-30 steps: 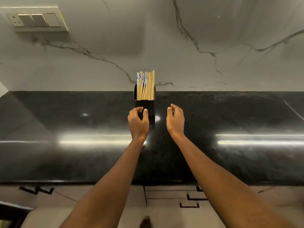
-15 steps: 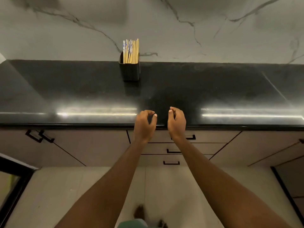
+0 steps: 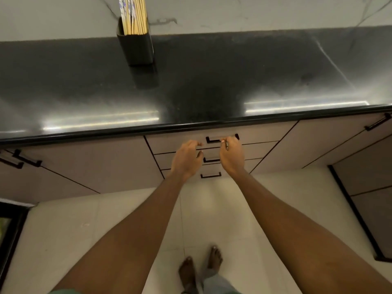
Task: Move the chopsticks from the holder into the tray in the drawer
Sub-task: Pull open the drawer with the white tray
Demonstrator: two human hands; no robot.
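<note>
Several wooden chopsticks [image 3: 135, 15], some with blue-patterned tops, stand upright in a black holder [image 3: 137, 49] at the back of the black countertop. Below the counter edge, the top drawer [image 3: 176, 142] of a stack of three is closed, so the tray inside is hidden. My right hand [image 3: 231, 155] has its thumb and fingertips curled around the top drawer's black handle [image 3: 213, 140]. My left hand [image 3: 186, 159] hovers just left of it in front of the drawer fronts, fingers loosely curled and holding nothing.
The glossy black countertop [image 3: 212, 85] runs the full width against a marble-patterned wall. Cabinet doors with black handles [image 3: 27, 159] flank the drawers on both sides. My bare feet [image 3: 199, 268] stand on pale floor tiles. A dark appliance edge [image 3: 8, 230] sits at the lower left.
Both hands have dropped from the countertop's front edge down to the drawer fronts, and the right one has reached the top handle. The view has tilted further downward.
</note>
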